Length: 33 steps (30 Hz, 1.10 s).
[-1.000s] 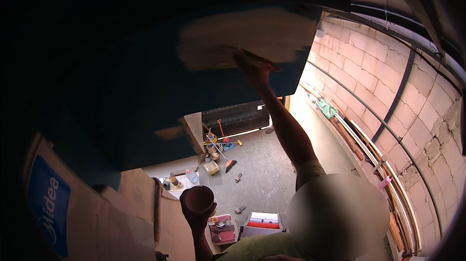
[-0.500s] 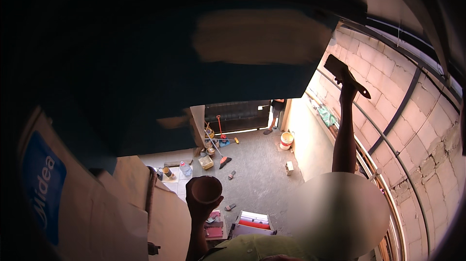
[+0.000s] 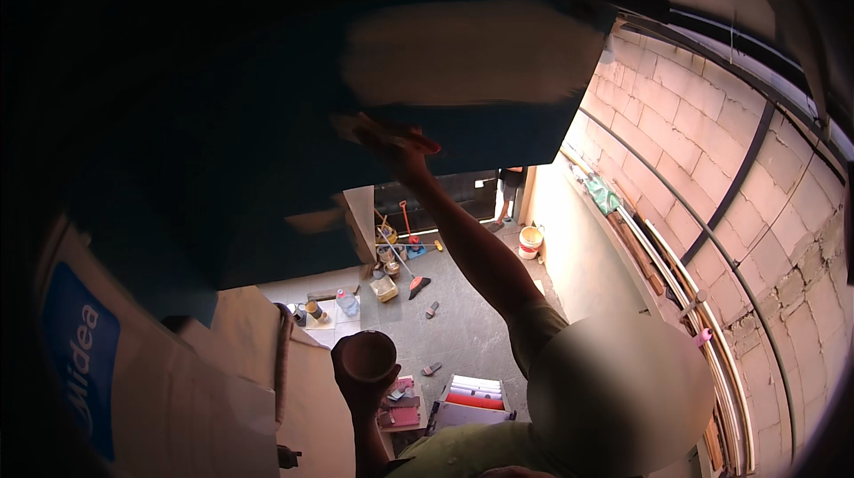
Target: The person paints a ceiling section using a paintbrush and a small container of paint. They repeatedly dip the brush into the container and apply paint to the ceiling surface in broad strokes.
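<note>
My right hand [image 3: 398, 145] is raised against a dark blue overhead surface [image 3: 222, 167] and grips a flat scraper blade [image 3: 356, 128], which lies on the surface just under a wide pale patch [image 3: 471, 60]. My right arm stretches up from the lower middle. My left hand [image 3: 363, 389] is lower, near the bottom centre. It holds a small round brown cup [image 3: 368, 356] with its mouth facing the camera; I cannot make out what is in the cup.
A pale brick wall [image 3: 712, 149] with dark pipes curves along the right. Cardboard with a blue label [image 3: 133, 389] fills the lower left. A grey floor [image 3: 463, 318] holds scattered tools, a red broom [image 3: 405, 220] and a white bucket [image 3: 531, 241]. A person [image 3: 509, 189] stands by a doorway.
My right hand swung out toward the brick wall with the blade, then came back to the overhead surface under the pale patch. My left hand kept hold of the cup, barely moving.
</note>
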{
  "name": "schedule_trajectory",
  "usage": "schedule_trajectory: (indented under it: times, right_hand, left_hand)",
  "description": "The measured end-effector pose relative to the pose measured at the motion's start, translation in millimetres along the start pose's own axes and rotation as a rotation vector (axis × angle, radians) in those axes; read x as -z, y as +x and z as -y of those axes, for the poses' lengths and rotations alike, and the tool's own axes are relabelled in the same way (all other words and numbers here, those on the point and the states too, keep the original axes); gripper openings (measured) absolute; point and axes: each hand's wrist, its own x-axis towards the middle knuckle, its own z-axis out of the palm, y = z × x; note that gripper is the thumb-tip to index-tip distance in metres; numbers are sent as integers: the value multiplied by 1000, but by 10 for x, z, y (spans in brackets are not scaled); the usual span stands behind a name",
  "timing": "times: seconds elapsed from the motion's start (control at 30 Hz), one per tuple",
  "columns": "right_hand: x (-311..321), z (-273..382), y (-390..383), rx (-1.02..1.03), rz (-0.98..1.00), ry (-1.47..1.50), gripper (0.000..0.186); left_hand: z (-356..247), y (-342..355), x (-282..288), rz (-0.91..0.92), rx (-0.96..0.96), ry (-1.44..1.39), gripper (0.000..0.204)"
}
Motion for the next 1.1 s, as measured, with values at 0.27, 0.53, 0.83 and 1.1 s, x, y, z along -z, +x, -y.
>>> schedule_trajectory:
  times: [0.27,0.53,0.83,1.1]
  right_hand:
    - [1682,-678,-213,-82,-276,-218,30]
    - [4147,-246,-755,-277,-523,-560,33]
    - [2350,35,-473,-315,-414,-368,29]
    - [-13,21,-131,-34,-120,26,28]
  left_hand:
    - [-36,138,15,57,-7,67,81]
    - [-43,297,-271,145,-30,-89,84]
    - [-28,230,-272,138,-25,-90,82]
    - [-103,70,-49,67,-21,21,81]
